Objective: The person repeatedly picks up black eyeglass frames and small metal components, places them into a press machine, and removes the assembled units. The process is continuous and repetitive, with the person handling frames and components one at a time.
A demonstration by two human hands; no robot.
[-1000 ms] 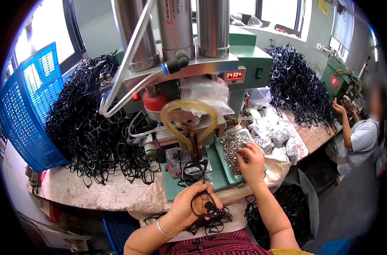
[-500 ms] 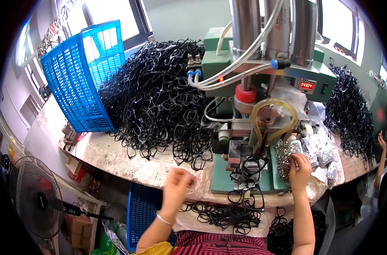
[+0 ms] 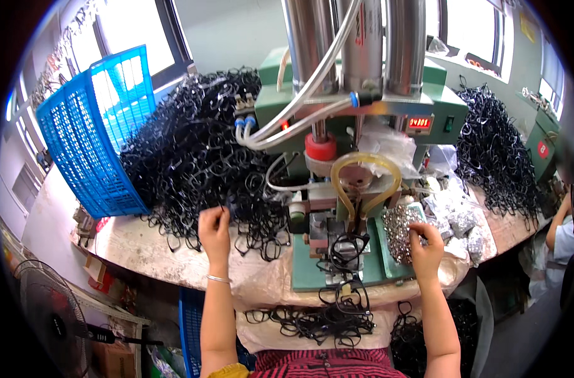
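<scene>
The left hand [image 3: 214,228] pinches a thin black plastic eyeglass frame [image 3: 227,211] at the foot of the black frame heap [image 3: 199,157] — mid-bench. The right hand [image 3: 425,249], fingers curled, touches the pile of small silvery metal parts [image 3: 397,230]; grip unclear. Plastic-covered bench [image 3: 173,261].

basket [image 3: 85,145] far left | frame pile [image 3: 205,157] right of it | press [image 3: 356,189] centre | metal parts [image 3: 400,230] right of press

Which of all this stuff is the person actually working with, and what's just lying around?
In use:
left hand picking at the heap of black frames
right hand on the tray of small metal parts
green press machine, a frame under it

Lying about:
blue basket
floor fan
second frame heap
</scene>
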